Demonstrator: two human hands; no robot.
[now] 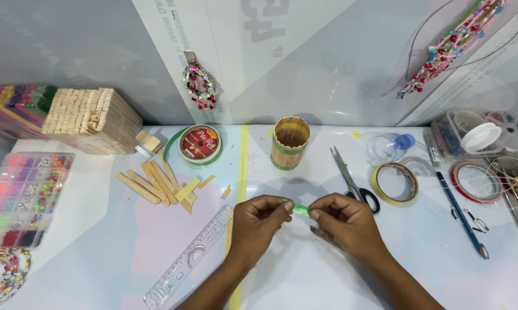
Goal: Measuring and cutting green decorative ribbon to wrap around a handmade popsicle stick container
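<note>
Both hands meet over the middle of the white table. My left hand (pixel 259 221) and my right hand (pixel 345 221) pinch a small strip of green tape (pixel 300 209) between their fingertips, each holding one end. Beyond them stands a round cup made of wooden sticks (pixel 289 142) with green bands around it. A pair of scissors (pixel 353 181) lies just right of my right hand. Something dark lies partly hidden under my right hand.
A clear ruler (pixel 193 258) lies at the lower left. Loose wooden sticks (pixel 158 183), a green tape roll (pixel 200 144) and a stick-built box (pixel 92 119) sit to the left. A bead organiser (pixel 24 198) is far left. A yellow tape roll (pixel 394 183), pen (pixel 460 212) and spools sit right.
</note>
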